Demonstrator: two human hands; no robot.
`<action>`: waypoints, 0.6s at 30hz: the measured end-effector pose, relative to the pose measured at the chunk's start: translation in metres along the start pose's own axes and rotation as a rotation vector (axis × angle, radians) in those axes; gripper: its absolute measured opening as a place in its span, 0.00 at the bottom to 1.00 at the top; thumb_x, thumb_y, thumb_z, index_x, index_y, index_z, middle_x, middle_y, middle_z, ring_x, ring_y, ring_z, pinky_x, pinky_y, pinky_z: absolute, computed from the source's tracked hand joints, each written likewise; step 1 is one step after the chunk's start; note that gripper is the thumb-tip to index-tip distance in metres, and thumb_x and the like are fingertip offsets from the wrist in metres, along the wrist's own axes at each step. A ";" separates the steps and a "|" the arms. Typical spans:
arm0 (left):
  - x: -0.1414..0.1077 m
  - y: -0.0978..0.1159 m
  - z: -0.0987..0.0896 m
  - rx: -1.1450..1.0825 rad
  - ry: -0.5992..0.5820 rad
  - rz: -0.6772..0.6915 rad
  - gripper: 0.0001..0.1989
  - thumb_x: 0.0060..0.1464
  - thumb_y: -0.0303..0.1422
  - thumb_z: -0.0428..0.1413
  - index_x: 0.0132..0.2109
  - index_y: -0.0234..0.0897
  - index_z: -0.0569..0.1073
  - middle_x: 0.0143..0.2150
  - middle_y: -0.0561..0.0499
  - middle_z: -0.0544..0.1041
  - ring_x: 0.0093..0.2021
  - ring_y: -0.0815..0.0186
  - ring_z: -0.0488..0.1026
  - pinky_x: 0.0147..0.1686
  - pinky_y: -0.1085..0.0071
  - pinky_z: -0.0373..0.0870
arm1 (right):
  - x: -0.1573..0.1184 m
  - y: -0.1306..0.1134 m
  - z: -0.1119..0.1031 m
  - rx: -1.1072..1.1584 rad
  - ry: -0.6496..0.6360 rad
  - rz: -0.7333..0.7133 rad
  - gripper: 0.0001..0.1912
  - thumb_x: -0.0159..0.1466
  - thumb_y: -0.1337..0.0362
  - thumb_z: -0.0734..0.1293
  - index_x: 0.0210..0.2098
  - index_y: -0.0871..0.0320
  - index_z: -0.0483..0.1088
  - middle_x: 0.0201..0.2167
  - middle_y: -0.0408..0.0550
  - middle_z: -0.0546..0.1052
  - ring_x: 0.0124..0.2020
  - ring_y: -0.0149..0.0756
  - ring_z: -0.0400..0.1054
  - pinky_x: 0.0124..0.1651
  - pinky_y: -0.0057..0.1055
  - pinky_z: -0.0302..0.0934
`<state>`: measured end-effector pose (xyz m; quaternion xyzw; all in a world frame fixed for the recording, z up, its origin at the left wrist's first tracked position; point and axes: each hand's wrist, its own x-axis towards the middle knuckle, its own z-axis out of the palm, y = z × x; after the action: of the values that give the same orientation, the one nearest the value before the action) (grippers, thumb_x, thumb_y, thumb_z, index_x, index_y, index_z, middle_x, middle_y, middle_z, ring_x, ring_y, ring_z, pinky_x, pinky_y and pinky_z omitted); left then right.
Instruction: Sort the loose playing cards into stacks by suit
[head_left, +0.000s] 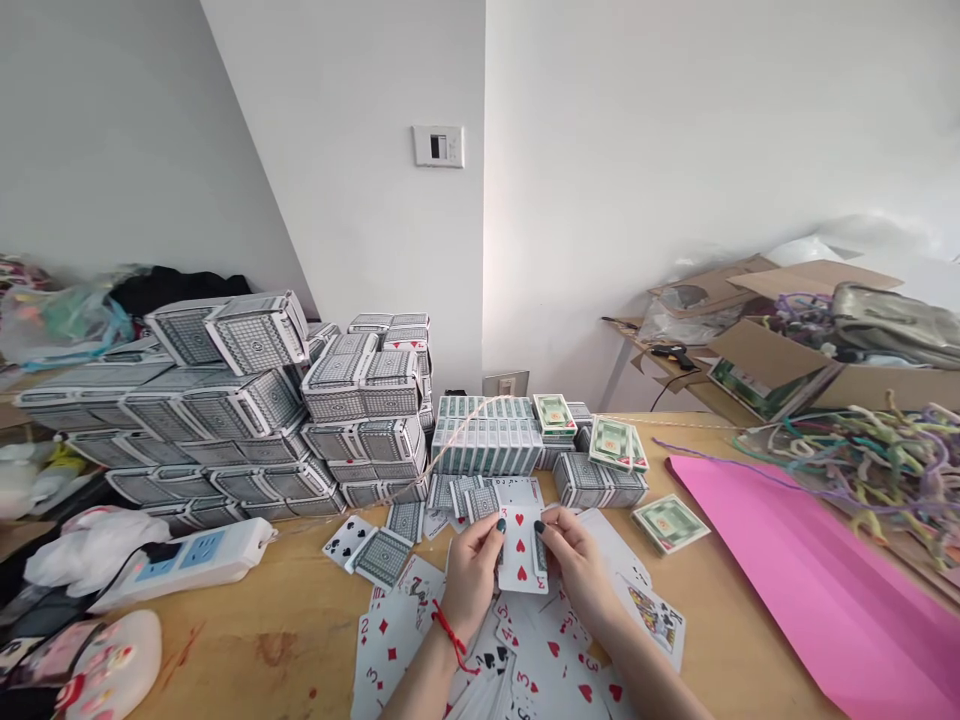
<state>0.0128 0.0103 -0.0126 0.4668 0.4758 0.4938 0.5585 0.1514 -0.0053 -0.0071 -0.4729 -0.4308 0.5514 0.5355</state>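
Both hands (474, 565) (576, 550) in pinches on cards (519, 560)

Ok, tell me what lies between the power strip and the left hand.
In the head view: bare table by the power strip, then loose cards nearer the left hand, some face up, some face down.

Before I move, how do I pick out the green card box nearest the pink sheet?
Find the big pink sheet on the right of the wooden table. Just left of it, and right of the right hand, lies a flat green card box. Unlike the other green boxes, which sit on grey card stacks, this one rests directly on the table.
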 end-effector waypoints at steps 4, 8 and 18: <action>-0.002 0.005 0.002 -0.018 0.027 -0.002 0.13 0.45 0.38 0.54 0.33 0.33 0.77 0.20 0.54 0.68 0.21 0.71 0.61 0.22 0.77 0.59 | 0.000 -0.002 0.002 -0.022 -0.004 0.020 0.10 0.58 0.55 0.59 0.25 0.54 0.59 0.16 0.35 0.58 0.16 0.28 0.51 0.19 0.24 0.49; -0.003 0.008 0.004 -0.015 0.038 0.029 0.14 0.44 0.38 0.54 0.35 0.33 0.77 0.22 0.53 0.71 0.24 0.70 0.64 0.24 0.77 0.61 | -0.001 -0.003 0.004 0.001 0.000 0.025 0.08 0.58 0.56 0.59 0.27 0.53 0.61 0.17 0.36 0.61 0.17 0.29 0.55 0.20 0.25 0.51; -0.003 0.004 0.001 -0.001 0.083 0.001 0.17 0.43 0.39 0.56 0.36 0.31 0.77 0.20 0.54 0.70 0.21 0.70 0.63 0.21 0.76 0.60 | -0.003 -0.001 0.007 -0.044 0.014 0.038 0.07 0.58 0.57 0.57 0.32 0.53 0.62 0.21 0.41 0.67 0.20 0.34 0.62 0.23 0.28 0.59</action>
<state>0.0136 0.0080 -0.0081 0.4458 0.4980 0.5131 0.5385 0.1449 -0.0078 -0.0044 -0.4965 -0.4302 0.5483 0.5174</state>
